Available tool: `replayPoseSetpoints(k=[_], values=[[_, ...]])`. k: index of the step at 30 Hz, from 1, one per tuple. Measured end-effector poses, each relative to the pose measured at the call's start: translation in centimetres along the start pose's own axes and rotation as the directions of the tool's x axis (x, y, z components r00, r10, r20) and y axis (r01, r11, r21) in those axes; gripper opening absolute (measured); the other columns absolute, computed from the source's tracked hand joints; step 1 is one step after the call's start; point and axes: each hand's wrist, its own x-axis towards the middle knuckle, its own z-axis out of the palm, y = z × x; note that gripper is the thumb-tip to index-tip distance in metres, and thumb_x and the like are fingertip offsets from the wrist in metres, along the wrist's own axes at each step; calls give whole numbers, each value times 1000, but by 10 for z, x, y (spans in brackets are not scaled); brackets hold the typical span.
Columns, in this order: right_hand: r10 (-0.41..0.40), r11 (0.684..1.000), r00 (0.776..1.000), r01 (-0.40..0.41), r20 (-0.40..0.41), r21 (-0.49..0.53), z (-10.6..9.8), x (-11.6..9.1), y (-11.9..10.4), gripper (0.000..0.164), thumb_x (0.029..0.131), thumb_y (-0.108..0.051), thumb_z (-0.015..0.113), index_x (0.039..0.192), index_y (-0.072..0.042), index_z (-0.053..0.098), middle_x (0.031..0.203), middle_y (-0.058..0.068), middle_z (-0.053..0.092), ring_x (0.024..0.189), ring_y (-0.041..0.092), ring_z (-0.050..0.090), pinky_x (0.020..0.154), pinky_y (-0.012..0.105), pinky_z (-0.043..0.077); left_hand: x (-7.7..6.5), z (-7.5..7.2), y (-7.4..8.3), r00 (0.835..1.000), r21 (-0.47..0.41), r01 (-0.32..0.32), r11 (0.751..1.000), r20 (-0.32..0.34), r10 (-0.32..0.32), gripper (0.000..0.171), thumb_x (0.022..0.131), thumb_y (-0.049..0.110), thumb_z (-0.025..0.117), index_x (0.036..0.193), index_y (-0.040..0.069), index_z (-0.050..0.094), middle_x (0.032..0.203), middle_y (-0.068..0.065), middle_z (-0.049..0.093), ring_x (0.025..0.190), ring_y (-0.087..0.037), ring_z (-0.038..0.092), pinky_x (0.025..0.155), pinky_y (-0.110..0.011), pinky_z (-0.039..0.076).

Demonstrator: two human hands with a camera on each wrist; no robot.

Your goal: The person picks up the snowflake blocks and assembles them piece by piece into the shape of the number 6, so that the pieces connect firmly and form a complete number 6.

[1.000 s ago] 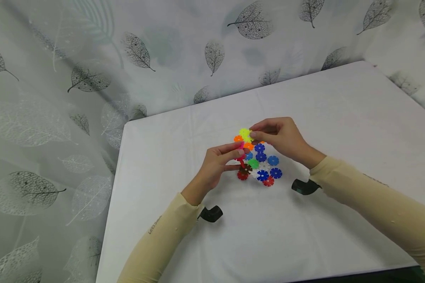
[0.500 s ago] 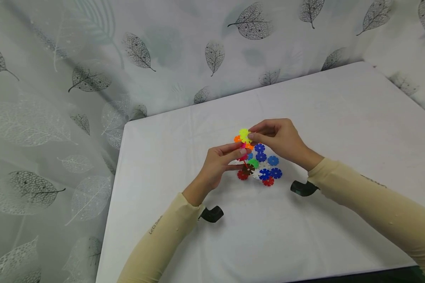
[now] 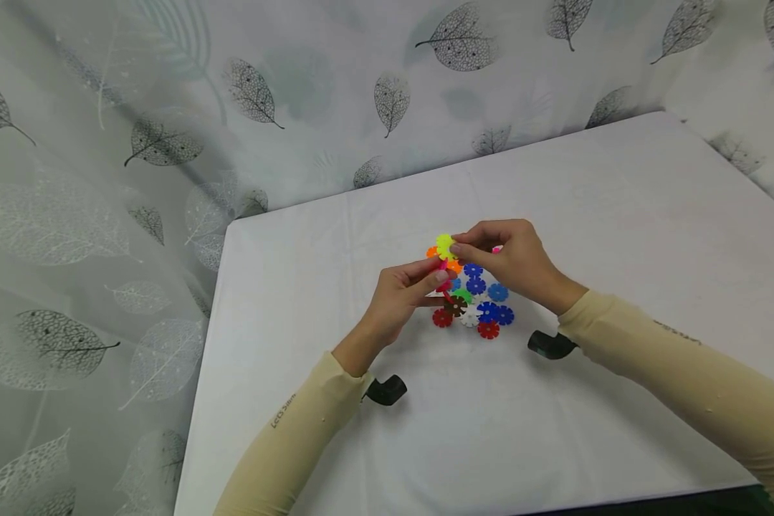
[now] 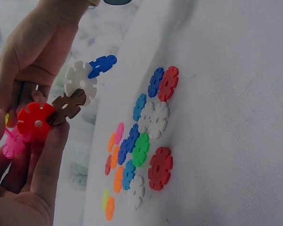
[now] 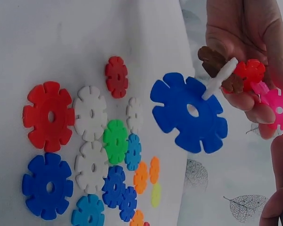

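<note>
In the head view my left hand grips a chain of slotted flower-shaped plastic discs by its red disc and pink disc. From there the chain runs on through a brown disc and a white disc to a blue disc at its free end. My right hand pinches a bright yellow disc between thumb and fingers, close above the left fingertips and right by the pink disc. Fingers hide most of the joint between yellow and pink.
Loose discs lie flat on the white-clothed table beneath the hands, among them a green disc, a red disc and several blue, white and orange ones. A leaf-patterned curtain hangs behind the table and along its left side.
The chain's brown, white and blue end has swung slightly to the right. My right hand has shifted a little down and left, still pinching yellow; my left hand has barely moved.
</note>
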Motion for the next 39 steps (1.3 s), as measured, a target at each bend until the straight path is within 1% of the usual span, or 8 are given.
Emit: replayPoseSetpoints(k=[5,15,18,23,26,31,35,39], values=[[-11,1000,1000,11,24,10,0,0,-1,14,92,-19,77,102,-8,78,97,2,76,80,14,69,69,24,56,0,-2,0,1000,5,-19,1000,9,19,39,102,14,62,139,1,60,127,-12,69,112,-25,68,86,-40,58],[20,998,996,-14,91,-63,-2,-3,2,20,91,-20,78,106,-7,78,96,2,76,81,16,70,69,23,56,1,-2,-4,998,16,37,999,57,-38,38,101,15,63,138,4,61,124,-11,68,112,-25,66,87,-41,57],[1,996,996,7,87,-87,-1,-6,5,20,90,-20,79,107,-9,79,94,0,76,79,15,67,67,25,55,1,0,-4,997,22,65,998,34,-65,37,102,20,63,135,4,62,125,-9,67,114,-24,64,87,-41,58],[-66,992,995,74,78,-107,2,-8,6,18,90,-22,79,106,-13,80,94,-4,75,78,14,61,64,29,52,2,3,-5,993,42,107,993,-48,-105,37,103,30,62,132,7,65,123,-6,68,112,-23,63,84,-39,59],[-59,993,995,67,81,-94,2,-8,8,21,94,-24,75,111,-12,79,95,-4,75,81,16,64,68,31,55,3,2,-5,990,45,122,992,-81,-118,34,103,29,62,128,8,67,116,-7,69,106,-23,65,83,-39,59],[13,999,1000,-12,13,-48,-6,-8,12,31,100,-27,66,126,-12,72,100,3,75,88,23,70,82,39,53,2,-3,1,986,23,127,992,-110,-124,33,103,29,61,125,5,68,113,-10,69,105,-24,66,83,-40,59],[45,999,996,-44,-82,15,-16,-4,20,33,103,-26,61,131,-11,69,112,8,73,96,22,70,89,27,51,0,-12,7,985,13,106,994,-140,-104,32,103,27,61,125,5,67,115,-9,72,105,-25,67,83,-39,59],[109,993,979,-100,-171,64,-24,-3,30,37,105,-28,57,136,-10,65,125,11,68,102,15,67,86,20,50,-1,-21,13,983,-18,82,996,-165,-84,30,104,26,59,125,6,67,116,-9,73,105,-27,67,84,-40,59]])
